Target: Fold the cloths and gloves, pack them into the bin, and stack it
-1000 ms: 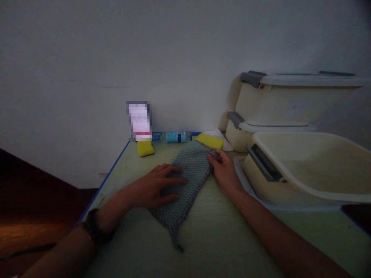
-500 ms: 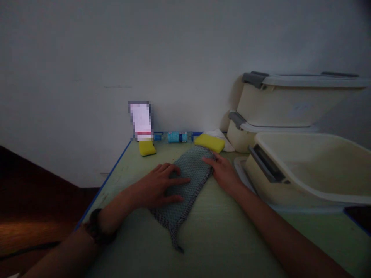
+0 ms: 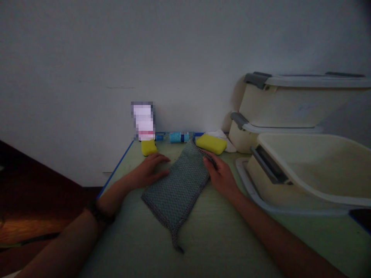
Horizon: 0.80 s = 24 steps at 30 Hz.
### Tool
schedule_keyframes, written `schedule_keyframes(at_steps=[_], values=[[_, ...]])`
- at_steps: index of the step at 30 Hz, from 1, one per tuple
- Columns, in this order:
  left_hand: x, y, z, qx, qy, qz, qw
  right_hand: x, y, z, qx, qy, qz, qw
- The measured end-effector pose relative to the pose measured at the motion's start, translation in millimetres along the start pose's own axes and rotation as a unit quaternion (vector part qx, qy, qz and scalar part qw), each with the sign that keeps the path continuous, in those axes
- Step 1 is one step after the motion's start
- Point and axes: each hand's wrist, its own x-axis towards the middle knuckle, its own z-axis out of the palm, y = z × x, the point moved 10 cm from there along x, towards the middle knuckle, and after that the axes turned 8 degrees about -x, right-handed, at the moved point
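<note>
**Right grip on the cloth edge, left grip free: control the far side**

Grey-green mesh cloth (image 3: pixel 181 185) lies on the desk (image 3: pixel 220 239), between the hands, its narrow tail (image 3: pixel 175 241) pointing at the person. Its far corner sits near the big yellow sponge (image 3: pixel 211 144); can't tell if they touch.

Right hand (image 3: pixel 222 177): grip clamped on the cloth's right edge, thumb on top; the edge curls up there. Left hand (image 3: pixel 148 169): fingers apart, nothing held, at the left edge. Contact there unclear.

My read on handling it:
- Pinch the dark border, not the mesh. The border looks firmer; the mesh likely stretches and skews.
- Left fingers flat and spread when pressing. Poking with tips would bunch the weave.
- Move the right edge low and slow. A quick pull probably drags the whole cloth, since nothing clearly pins the left side.
- Mind the curl under the right thumb; it could set as a fold.
- Watch the far corner: the sponge and the bottle (image 3: pixel 179 137) are close, easy to nudge.
- Right forearm runs near the open bin (image 3: pixel 268 197). Leave elbow room.
- Tail is loose, so check it for twist.
</note>
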Motion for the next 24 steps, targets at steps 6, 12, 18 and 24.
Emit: schedule_keyframes(at_steps=[6, 12, 18, 24], values=[[0, 1, 3.3, -0.005, -0.005, 0.021, 1.000, -23, -50, 31, -0.087, -0.157, -0.172, 0.969], [0, 1, -0.6, -0.021, -0.003, 0.033, 0.999, -60, -65, 82, -0.213, -0.299, -0.285, 0.885], [-4, 11, 11.3, -0.006, -0.059, 0.081, 0.995, -47, -44, 76, -0.251, -0.318, -0.280, 0.870], [-3, 18, 13.3, 0.007, -0.045, 0.059, 0.997, -17, -24, 40, -0.208, -0.232, -0.207, 0.927]])
